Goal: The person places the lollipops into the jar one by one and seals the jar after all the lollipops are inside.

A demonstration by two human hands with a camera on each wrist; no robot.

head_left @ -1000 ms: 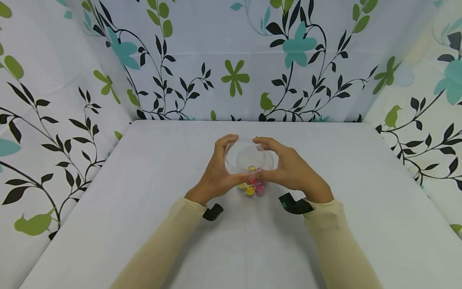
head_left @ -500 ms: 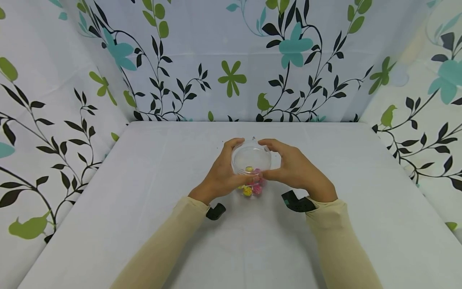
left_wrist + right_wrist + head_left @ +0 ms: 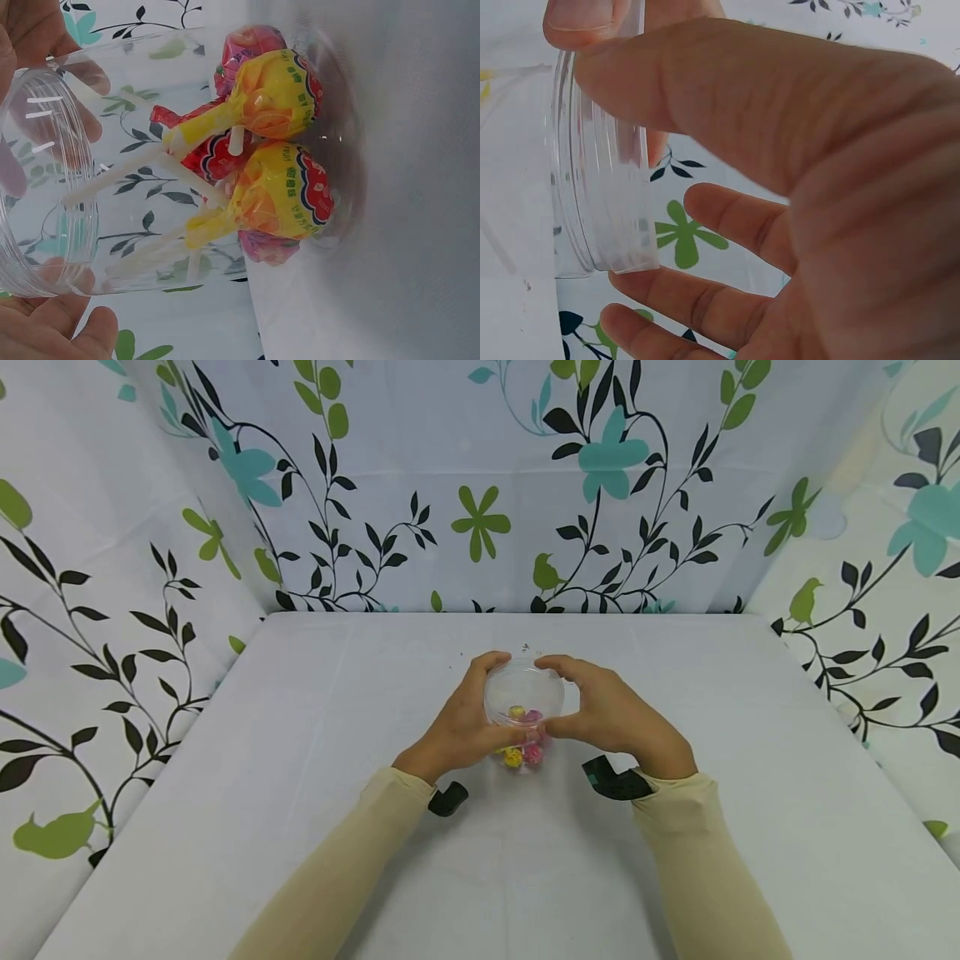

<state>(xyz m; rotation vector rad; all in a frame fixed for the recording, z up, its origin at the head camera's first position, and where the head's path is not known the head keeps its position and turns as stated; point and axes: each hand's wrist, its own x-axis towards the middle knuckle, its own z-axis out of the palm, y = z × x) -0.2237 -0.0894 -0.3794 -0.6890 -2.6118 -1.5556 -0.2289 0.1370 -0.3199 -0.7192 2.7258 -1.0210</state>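
A clear plastic jar [image 3: 171, 67] stands on the white table, holding several wrapped lollipops [image 3: 281, 191]. Their wrappers are yellow, red and pink, and the heads lie at the bottom with white sticks pointing up. Over the jar's mouth sits a clear round lid [image 3: 523, 683]; whether its threads are engaged I cannot tell. My left hand [image 3: 459, 720] curls round the lid from the left, thumb at the near side. From the right, my right hand [image 3: 621, 714] grips the lid between thumb and fingers. In the right wrist view, both thumbs press near the lid's ribbed edge [image 3: 622, 217].
White cloth covers the table [image 3: 337, 693]. Behind and at both sides hangs a white curtain [image 3: 420, 435] printed with leaves, flowers and birds. Black straps [image 3: 448, 799] show at both wrists.
The lid, earlier offset to the left above the jar, now lines up with its mouth and sits slightly lower. Both hands have moved with it; the view has shifted slightly.
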